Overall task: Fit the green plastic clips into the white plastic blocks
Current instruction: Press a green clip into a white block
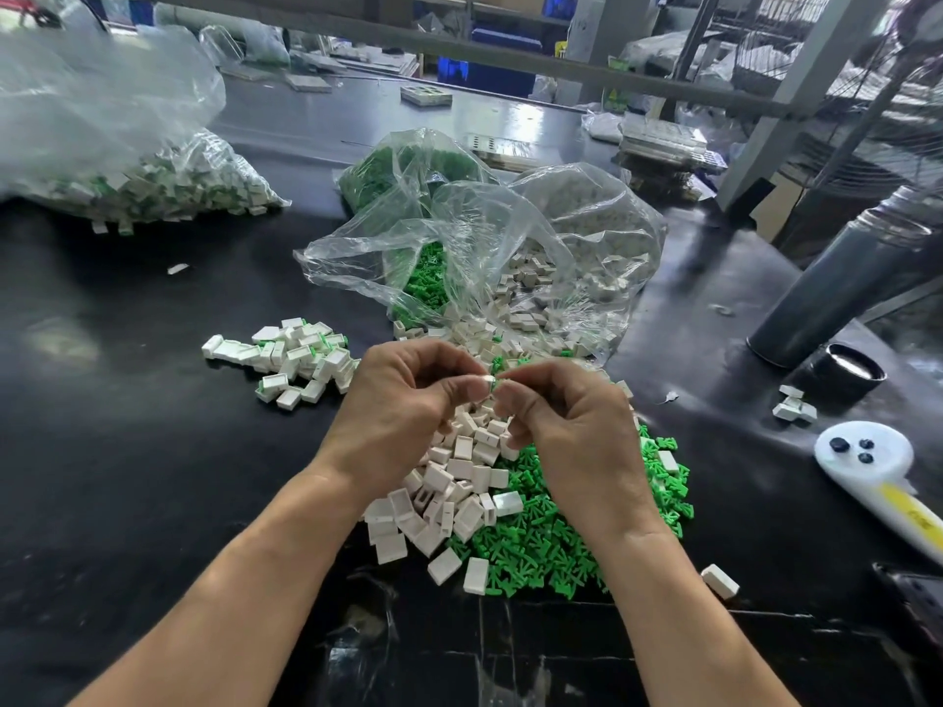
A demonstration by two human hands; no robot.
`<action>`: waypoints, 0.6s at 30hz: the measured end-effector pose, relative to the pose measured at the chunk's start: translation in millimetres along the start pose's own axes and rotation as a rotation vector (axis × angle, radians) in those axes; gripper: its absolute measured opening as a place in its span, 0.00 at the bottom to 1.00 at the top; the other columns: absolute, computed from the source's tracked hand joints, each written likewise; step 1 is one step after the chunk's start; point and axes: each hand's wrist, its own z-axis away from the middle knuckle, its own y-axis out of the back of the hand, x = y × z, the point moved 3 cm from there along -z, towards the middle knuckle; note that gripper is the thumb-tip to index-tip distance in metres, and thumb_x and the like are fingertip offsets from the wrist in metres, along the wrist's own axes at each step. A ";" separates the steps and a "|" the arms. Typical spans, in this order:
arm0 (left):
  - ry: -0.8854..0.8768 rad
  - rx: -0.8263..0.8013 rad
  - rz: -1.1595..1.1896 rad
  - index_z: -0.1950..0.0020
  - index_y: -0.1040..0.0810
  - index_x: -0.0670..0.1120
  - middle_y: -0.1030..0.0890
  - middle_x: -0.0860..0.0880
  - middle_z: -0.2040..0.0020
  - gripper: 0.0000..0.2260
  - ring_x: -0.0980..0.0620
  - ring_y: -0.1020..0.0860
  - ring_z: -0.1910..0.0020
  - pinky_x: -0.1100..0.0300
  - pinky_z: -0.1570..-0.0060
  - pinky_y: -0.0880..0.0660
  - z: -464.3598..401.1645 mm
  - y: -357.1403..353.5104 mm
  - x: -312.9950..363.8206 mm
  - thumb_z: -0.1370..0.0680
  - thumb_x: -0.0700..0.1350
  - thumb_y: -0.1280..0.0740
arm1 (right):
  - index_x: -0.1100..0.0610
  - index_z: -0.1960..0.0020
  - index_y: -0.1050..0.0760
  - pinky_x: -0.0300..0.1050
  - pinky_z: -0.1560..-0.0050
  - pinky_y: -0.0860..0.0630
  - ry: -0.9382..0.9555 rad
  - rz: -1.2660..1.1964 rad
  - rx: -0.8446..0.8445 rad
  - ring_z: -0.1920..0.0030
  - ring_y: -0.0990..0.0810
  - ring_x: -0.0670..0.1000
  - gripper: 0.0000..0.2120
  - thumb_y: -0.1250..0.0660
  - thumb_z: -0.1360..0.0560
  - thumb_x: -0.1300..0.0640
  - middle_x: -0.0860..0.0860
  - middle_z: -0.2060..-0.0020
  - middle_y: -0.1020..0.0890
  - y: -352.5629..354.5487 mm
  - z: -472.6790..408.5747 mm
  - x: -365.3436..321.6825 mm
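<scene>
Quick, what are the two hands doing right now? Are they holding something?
Left hand: closed, pinching a small white plastic block at its fingertips.
Right hand: closed, fingertips pinched at the same block; what it holds cannot be told.

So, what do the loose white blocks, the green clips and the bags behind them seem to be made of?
White blocks: probably moulded hard plastic, matte off-white, with sharp uniform edges.
Green clips: likely the same kind of plastic, bright and slightly glossy, all identical in shape.
Bags: thin clear plastic film; it wrinkles, shines and shows the parts inside.
</scene>
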 end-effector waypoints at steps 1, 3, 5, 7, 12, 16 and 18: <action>-0.004 -0.001 -0.008 0.56 0.15 0.45 0.16 0.49 0.64 0.04 0.54 0.23 0.70 0.61 0.68 0.21 -0.1 0.0 0.0 0.25 0.37 0.24 | 0.48 0.54 0.17 0.39 0.62 0.21 0.002 0.019 -0.005 0.64 0.18 0.47 0.06 0.26 0.22 0.59 0.48 0.62 0.15 1.0 -0.7 1.1; -0.010 0.003 -0.013 0.56 0.16 0.46 0.16 0.50 0.64 0.04 0.54 0.22 0.69 0.62 0.68 0.22 -0.6 -1.4 -0.6 0.25 0.37 0.24 | 0.47 0.55 0.18 0.34 0.62 0.24 0.025 0.086 0.004 0.64 0.19 0.42 0.05 0.25 0.22 0.57 0.43 0.63 0.15 2.2 -1.3 1.6; -0.019 0.021 0.008 0.56 0.16 0.44 0.16 0.50 0.64 0.04 0.56 0.21 0.69 0.64 0.67 0.23 -0.4 -4.0 -1.8 0.24 0.35 0.25 | 0.47 0.55 0.18 0.33 0.63 0.26 0.066 0.118 0.039 0.64 0.20 0.42 0.05 0.25 0.22 0.57 0.41 0.63 0.16 0.2 -0.3 0.5; -0.030 0.066 0.056 0.56 0.16 0.43 0.16 0.49 0.65 0.04 0.55 0.21 0.69 0.64 0.67 0.22 0.4 -6.6 -3.4 0.24 0.34 0.26 | 0.49 0.55 0.18 0.36 0.64 0.24 0.106 0.116 0.093 0.64 0.20 0.43 0.05 0.25 0.23 0.58 0.42 0.63 0.17 -2.8 1.2 0.5; 0.004 0.108 0.238 0.56 0.16 0.41 0.16 0.46 0.64 0.03 0.51 0.20 0.67 0.60 0.64 0.19 3.4 -12.6 -8.9 0.25 0.34 0.25 | 0.53 0.53 0.17 0.49 0.62 0.19 0.135 0.042 0.157 0.62 0.18 0.48 0.04 0.26 0.22 0.61 0.45 0.63 0.16 -8.1 2.7 0.8; 0.031 0.068 0.218 0.56 0.16 0.41 0.15 0.45 0.64 0.04 0.51 0.19 0.68 0.61 0.65 0.19 2.1 -10.7 -10.0 0.25 0.33 0.25 | 0.52 0.55 0.17 0.55 0.62 0.19 0.128 0.031 0.105 0.64 0.19 0.49 0.05 0.26 0.23 0.62 0.46 0.64 0.16 -6.9 4.3 1.2; 0.046 0.045 0.192 0.57 0.16 0.41 0.15 0.45 0.64 0.04 0.51 0.19 0.69 0.62 0.66 0.20 0.3 -7.5 -10.1 0.25 0.33 0.25 | 0.52 0.56 0.16 0.55 0.64 0.20 0.121 0.023 0.063 0.65 0.20 0.51 0.06 0.25 0.24 0.62 0.47 0.65 0.16 -4.6 3.3 0.5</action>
